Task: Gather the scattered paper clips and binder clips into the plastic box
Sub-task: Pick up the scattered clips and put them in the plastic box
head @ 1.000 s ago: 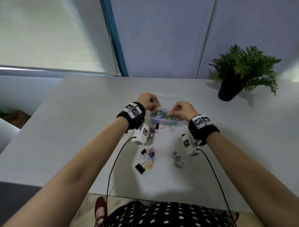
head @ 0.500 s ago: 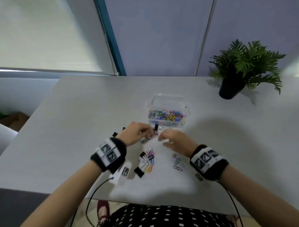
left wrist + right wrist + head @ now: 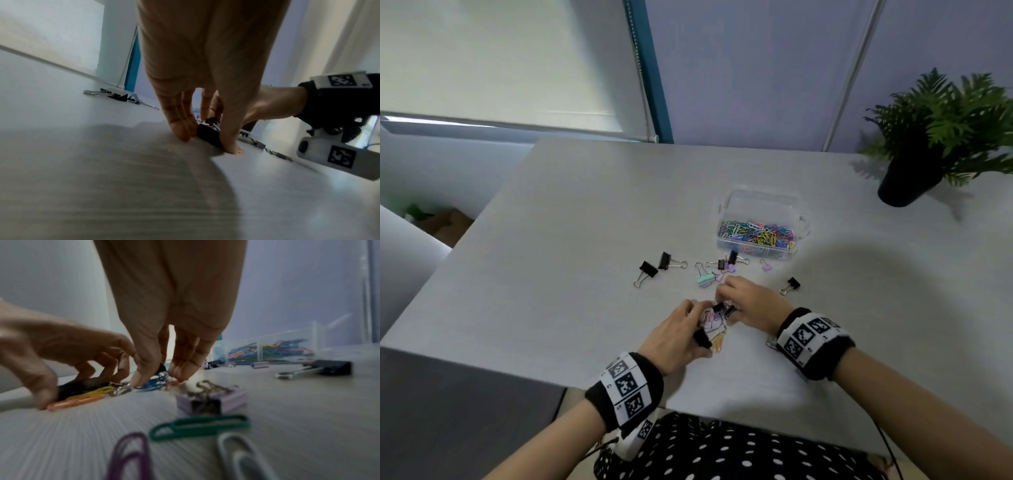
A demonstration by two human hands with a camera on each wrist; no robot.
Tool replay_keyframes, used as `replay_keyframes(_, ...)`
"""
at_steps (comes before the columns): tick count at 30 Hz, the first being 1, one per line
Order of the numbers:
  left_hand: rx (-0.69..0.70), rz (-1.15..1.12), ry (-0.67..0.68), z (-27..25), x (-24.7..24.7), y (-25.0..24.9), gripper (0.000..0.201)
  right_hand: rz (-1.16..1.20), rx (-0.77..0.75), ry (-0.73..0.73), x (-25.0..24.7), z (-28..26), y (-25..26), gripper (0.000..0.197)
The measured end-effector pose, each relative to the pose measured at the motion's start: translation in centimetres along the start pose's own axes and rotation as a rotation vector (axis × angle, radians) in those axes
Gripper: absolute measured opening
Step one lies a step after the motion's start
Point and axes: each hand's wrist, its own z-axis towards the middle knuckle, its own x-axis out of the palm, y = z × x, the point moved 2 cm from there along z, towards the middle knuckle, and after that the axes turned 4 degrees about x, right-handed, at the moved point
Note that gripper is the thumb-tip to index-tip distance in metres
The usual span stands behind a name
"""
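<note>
The grey laminate table (image 3: 571,219) is being overlooked from the head; both wrist views are being held low, close, sharing the clear plastic clip box (image 3: 760,205) (image 3: 267,344).

Both bare forearms reach forward, each wrist wrapped in a black band with white square-patterned markers. The left hand (image 3: 671,342) arches palm down, fingers (image 3: 179,129) and thumb curled to a pinch at the tabletop. The right hand (image 3: 748,305) faces it, its fingertips (image 3: 180,369) also bent downward, pinching.
</note>
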Motion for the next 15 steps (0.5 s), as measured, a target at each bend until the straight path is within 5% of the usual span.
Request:
replay_keyframes(10,-0.018,-0.018,-0.053,0.3,-2.9,1.8,0.043,0.354,0.158,-0.203,-2.4,-1.0,-2.4,0.009)
replay_keyframes(15,-0.078,-0.030,-0.143,0.6,-3.8,3.2,0.036,0.257,0.251,-0.297,-2.8,-1.8,-4.3,0.006)
